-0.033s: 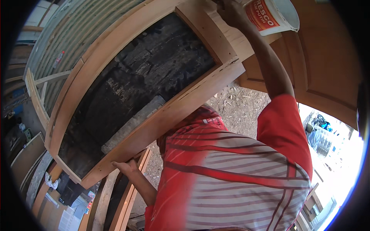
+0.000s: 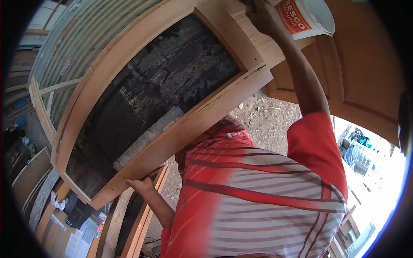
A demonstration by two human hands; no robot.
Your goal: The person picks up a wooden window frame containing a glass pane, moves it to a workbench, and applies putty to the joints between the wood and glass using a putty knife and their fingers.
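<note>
A large wooden frame (image 2: pixel 185 129) with a curved far side lies across a dark, worn workbench top (image 2: pixel 150 73). My left hand (image 2: pixel 144 187) is at the near rail towards its left end, thumb stretched along the wood and the other fingers curled at its lower edge, partly hidden. At the top of the view, my right hand (image 2: pixel 263 18) is closed over the frame's right end, beside a white bucket (image 2: pixel 316 19) with a red label. Something dark shows at its fingers, but the picture's edge cuts it off.
A grey block (image 2: pixel 148 137) lies inside the frame on the bench. Corrugated sheeting (image 2: pixel 69 56) stands beyond at left. A panelled brown door (image 2: pixel 365 73) is at right. Wooden beams (image 2: pixel 140 228) lie below my left hand, and wood shavings (image 2: pixel 269 114) cover the floor.
My right hand and forearm have shifted very slightly to the right and down. The frame and my left hand look the same.
</note>
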